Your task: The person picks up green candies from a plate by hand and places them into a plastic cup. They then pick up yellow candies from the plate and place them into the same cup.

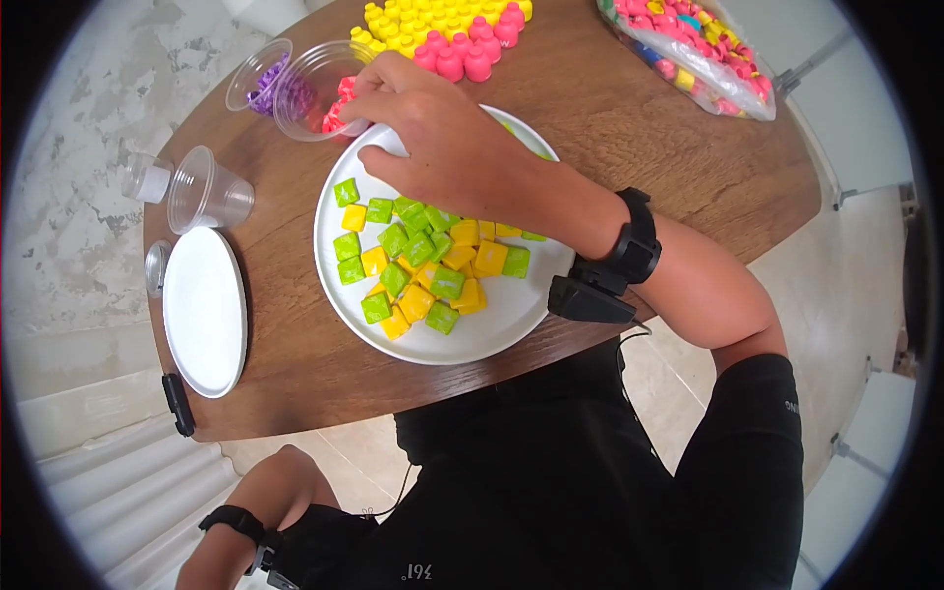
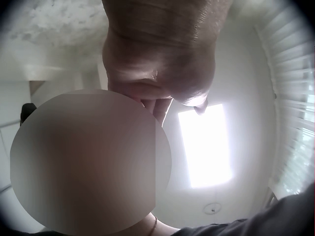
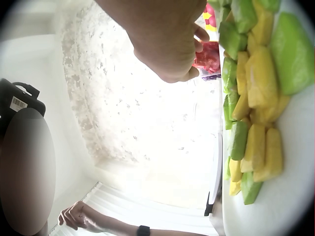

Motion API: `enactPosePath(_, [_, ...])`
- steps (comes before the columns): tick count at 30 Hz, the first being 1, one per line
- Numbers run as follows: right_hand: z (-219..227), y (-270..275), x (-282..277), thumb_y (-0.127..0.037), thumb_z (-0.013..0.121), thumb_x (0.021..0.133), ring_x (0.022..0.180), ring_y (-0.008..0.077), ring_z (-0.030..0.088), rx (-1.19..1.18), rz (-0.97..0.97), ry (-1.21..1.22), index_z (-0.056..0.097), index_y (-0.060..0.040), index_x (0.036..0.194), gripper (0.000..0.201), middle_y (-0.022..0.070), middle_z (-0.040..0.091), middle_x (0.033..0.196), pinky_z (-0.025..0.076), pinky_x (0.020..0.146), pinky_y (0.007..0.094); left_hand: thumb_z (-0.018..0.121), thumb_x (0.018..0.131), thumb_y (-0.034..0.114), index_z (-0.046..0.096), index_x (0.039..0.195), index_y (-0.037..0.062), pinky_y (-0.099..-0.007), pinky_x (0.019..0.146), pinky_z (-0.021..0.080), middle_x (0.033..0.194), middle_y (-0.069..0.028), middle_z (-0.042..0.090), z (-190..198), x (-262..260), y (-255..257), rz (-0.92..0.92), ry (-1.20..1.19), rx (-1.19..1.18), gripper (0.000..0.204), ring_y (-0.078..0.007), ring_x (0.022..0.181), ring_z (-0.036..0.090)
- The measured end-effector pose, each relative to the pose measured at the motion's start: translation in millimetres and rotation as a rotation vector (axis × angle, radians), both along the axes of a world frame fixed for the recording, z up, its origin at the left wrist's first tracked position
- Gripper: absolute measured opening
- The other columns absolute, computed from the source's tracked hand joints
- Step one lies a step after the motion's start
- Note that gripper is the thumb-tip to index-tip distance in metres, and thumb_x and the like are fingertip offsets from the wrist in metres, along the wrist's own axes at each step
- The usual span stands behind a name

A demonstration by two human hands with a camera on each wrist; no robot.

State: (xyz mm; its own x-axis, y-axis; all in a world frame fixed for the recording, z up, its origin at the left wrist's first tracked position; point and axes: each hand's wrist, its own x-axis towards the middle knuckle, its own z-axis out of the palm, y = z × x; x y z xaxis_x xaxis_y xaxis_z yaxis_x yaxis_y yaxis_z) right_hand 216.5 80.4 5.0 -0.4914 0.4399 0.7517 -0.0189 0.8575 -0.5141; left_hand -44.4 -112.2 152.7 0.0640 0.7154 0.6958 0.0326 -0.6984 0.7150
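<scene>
My right hand is over the far edge of a white plate, with its fingertips at a clear plastic cup of small red pieces. Its thumb stands apart from the forefinger; the other fingertips are partly hidden behind the hand. On the plate lies a loose heap of square green pieces and yellow pieces, mostly under and in front of the right wrist. In the right wrist view, my left hand is raised away from the table, its fingers loosely bent and holding nothing visible.
Behind the cup stand rows of yellow bottle-shaped pieces and pink ones. A cup of purple pieces is beside it. An upright clear cup and a second white plate sit left. A bag of colourful pieces lies back right.
</scene>
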Motion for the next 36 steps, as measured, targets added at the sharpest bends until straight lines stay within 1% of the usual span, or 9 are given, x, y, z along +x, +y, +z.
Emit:
enactPosePath(5, [3, 1, 2, -0.007, 0.068, 0.089, 0.098, 0.0373, 0.067, 0.002, -0.001, -0.023, 0.072, 0.0053, 0.102, 0.018, 0.0202, 0.061, 0.11, 0.055, 0.084, 0.0486, 0.052, 0.105, 0.048, 0.065, 0.1, -0.0012, -0.0295, 0.07, 0.048, 0.081, -0.0052, 0.057, -3, -3, 3, -0.039, -0.014, -0.021, 0.051, -0.0179, 0.073, 0.055])
enactPosePath(7, [8, 1, 7, -0.013, 0.071, 0.093, 0.12, 0.0362, 0.064, -0.103, 0.008, -0.204, 0.075, 0.0017, 0.119, 0.03, 0.02, 0.063, 0.128, 0.052, 0.103, 0.0444, 0.052, 0.105, 0.048, 0.065, 0.101, -0.0012, -0.0296, 0.07, 0.048, 0.081, -0.0052, 0.057, -3, -5, 0, -0.04, -0.014, -0.027, 0.051, -0.0179, 0.074, 0.055])
enactPosePath(14, [5, 2, 5, -0.014, 0.071, 0.093, 0.12, 0.0358, 0.064, -0.074, -0.003, -0.21, 0.075, 0.0017, 0.121, 0.032, 0.0195, 0.063, 0.129, 0.053, 0.103, 0.0435, 0.052, 0.105, 0.048, 0.066, 0.101, -0.0012, -0.0297, 0.07, 0.048, 0.081, -0.0054, 0.056, -8, -10, -5, -0.067, -0.041, -0.038, 0.051, -0.0181, 0.074, 0.055])
enactPosePath(16, [0, 2, 1, -0.008, 0.069, 0.089, 0.094, 0.037, 0.067, 0.032, -0.017, -0.037, 0.072, 0.0047, 0.1, 0.017, 0.0207, 0.06, 0.109, 0.056, 0.081, 0.0474, 0.052, 0.105, 0.048, 0.066, 0.101, -0.0012, -0.0297, 0.07, 0.048, 0.081, -0.0054, 0.056, -7, -12, -10, -0.066, -0.045, -0.04, 0.051, -0.0181, 0.074, 0.055])
enactPosePath(22, [-2, 3, -1, -0.009, 0.07, 0.089, 0.099, 0.0367, 0.067, 0.09, -0.015, -0.024, 0.073, 0.0052, 0.103, 0.02, 0.021, 0.06, 0.112, 0.056, 0.085, 0.0464, 0.052, 0.105, 0.048, 0.066, 0.102, -0.0013, -0.0298, 0.071, 0.048, 0.081, -0.0055, 0.056, -8, -17, -17, -0.083, -0.061, -0.043, 0.052, -0.0183, 0.075, 0.055])
enactPosePath(29, [0, 0, 2, -0.008, 0.071, 0.089, 0.104, 0.0365, 0.067, 0.057, 0.023, -0.056, 0.074, 0.0059, 0.11, 0.026, 0.0204, 0.061, 0.116, 0.056, 0.089, 0.0456, 0.052, 0.105, 0.048, 0.066, 0.103, -0.0013, -0.0299, 0.071, 0.047, 0.081, -0.0056, 0.056, -6, -25, -33, -0.076, -0.071, -0.047, 0.052, -0.0184, 0.075, 0.055])
enactPosePath(31, [1, -1, 4, -0.012, 0.072, 0.093, 0.11, 0.0304, 0.07, 0.04, -0.008, -0.105, 0.075, 0.0007, 0.122, 0.032, 0.0166, 0.069, 0.12, 0.057, 0.094, 0.0392, 0.051, 0.105, 0.049, 0.066, 0.103, -0.0013, -0.0299, 0.071, 0.047, 0.081, -0.0056, 0.056, -6, -27, -39, -0.071, -0.077, -0.046, 0.052, -0.0185, 0.075, 0.055])
enactPosePath(34, [-1, 1, 0, -0.009, 0.072, 0.089, 0.107, 0.0343, 0.067, -0.001, 0.03, -0.058, 0.074, 0.0057, 0.115, 0.03, 0.0181, 0.062, 0.12, 0.056, 0.092, 0.0434, 0.051, 0.105, 0.049, 0.066, 0.103, -0.0013, -0.03, 0.071, 0.047, 0.082, -0.0057, 0.056, -8, -30, -44, -0.073, -0.09, -0.043, 0.052, -0.0185, 0.075, 0.056])
enactPosePath(36, [-1, 1, -1, -0.009, 0.073, 0.089, 0.106, 0.0342, 0.067, -0.014, 0.042, -0.058, 0.073, 0.0056, 0.115, 0.03, 0.0179, 0.062, 0.12, 0.056, 0.091, 0.0435, 0.051, 0.105, 0.049, 0.066, 0.103, -0.0013, -0.03, 0.071, 0.047, 0.082, -0.0057, 0.056, -8, -32, -48, -0.074, -0.095, -0.04, 0.052, -0.0186, 0.076, 0.056])
